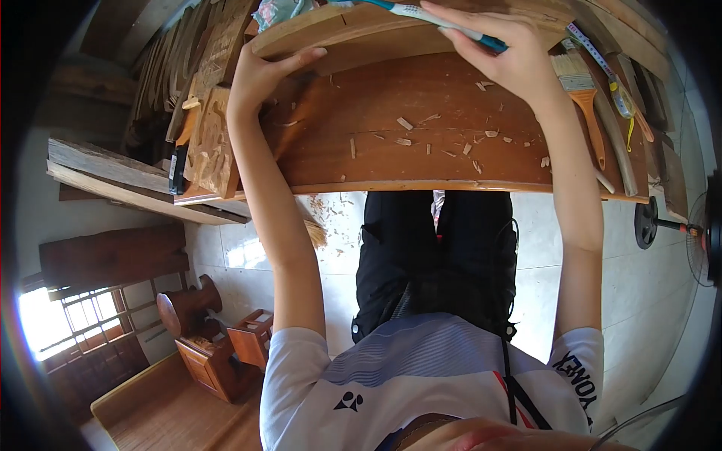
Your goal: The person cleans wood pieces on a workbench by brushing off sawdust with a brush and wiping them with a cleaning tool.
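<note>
My right hand [500, 45] is closed around the teal-and-white handle of what looks like a toothbrush [444, 20]; its head end runs out of the top of the view. Below it a long, curved piece of wood [361, 30] stands along the far part of the brown table [376, 161]. At its left end my left hand [259, 75] grips the wood, thumb along the near side, the other fingers hidden. Wood chips [404, 141] lie scattered over the tabletop between my arms.
On the right lie a paintbrush [583, 98], a tape measure [623, 101] and wooden strips. A carved block [213, 146] and stacked boards [162, 83] are on the left. A fan [703, 237] stands at right; a stool [252, 338] is lower left.
</note>
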The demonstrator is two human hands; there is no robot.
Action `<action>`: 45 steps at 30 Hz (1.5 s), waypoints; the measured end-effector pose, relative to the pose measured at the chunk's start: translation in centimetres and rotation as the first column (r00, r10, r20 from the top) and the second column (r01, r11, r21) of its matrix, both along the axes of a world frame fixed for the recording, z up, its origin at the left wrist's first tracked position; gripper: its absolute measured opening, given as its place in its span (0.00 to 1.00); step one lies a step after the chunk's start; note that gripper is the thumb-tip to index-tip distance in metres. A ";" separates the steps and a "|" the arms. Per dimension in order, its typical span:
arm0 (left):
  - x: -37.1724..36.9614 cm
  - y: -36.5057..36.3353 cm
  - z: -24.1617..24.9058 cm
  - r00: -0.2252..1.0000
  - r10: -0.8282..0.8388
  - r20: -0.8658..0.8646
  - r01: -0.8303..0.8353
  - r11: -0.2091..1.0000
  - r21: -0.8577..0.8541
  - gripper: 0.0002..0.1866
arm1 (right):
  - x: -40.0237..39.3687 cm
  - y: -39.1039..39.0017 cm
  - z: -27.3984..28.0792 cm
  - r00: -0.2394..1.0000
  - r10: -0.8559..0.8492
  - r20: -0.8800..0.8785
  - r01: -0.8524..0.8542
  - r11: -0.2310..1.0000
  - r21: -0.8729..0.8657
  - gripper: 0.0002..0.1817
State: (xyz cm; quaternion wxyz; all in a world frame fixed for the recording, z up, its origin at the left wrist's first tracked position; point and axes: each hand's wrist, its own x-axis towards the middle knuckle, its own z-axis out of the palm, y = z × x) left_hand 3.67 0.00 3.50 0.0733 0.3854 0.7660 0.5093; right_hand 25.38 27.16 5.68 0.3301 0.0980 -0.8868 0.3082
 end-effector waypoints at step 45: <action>0.2 -0.1 -0.1 0.988 0.129 0.085 -0.124 0.991 -0.058 0.27 | 2.1 6.3 0.9 0.997 -0.010 0.082 0.028 0.975 -0.222 0.17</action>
